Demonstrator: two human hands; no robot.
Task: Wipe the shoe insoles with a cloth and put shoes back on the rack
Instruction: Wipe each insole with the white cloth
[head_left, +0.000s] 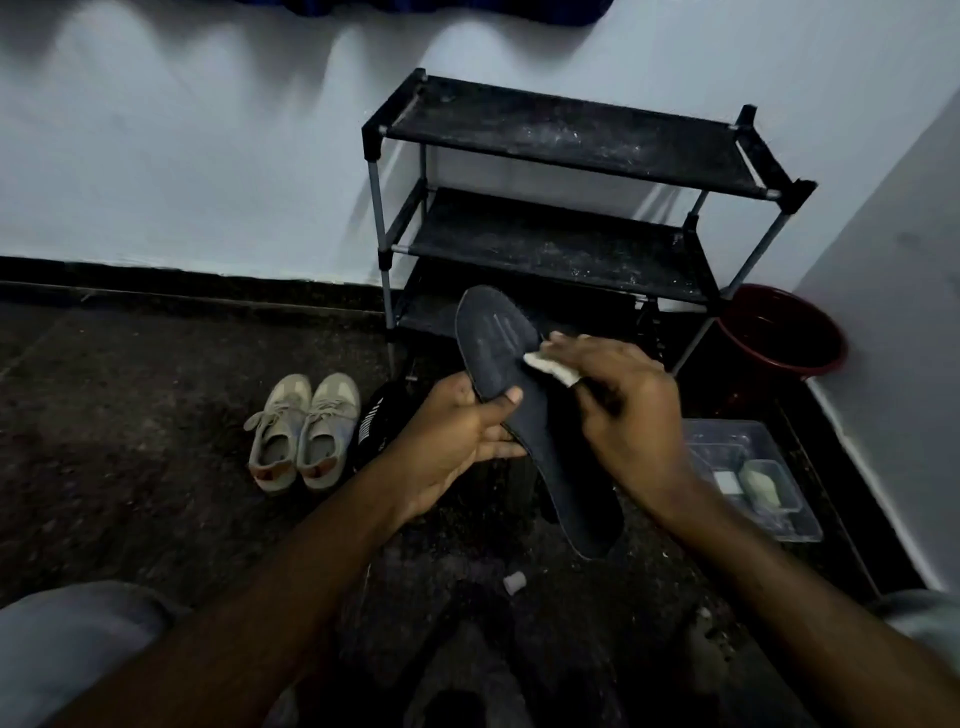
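A dark insole (498, 343) is held up in front of me, toe end pointing away toward the rack. My left hand (457, 441) grips its middle from below, thumb over the top face. My right hand (623, 410) pinches a small white cloth (550, 366) and presses it on the insole's right edge. A black three-shelf shoe rack (571, 140) stands against the wall behind, its shelves dusty and bare. A pair of beige sneakers (301, 431) sits on the floor to the left. A black shoe (376, 421) lies partly hidden behind my left hand.
A dark red bucket (784, 332) stands right of the rack. A clear plastic box (753, 478) with small items lies on the floor by the right wall. A small pale cap-like object (513, 582) lies on the dark speckled floor between my arms.
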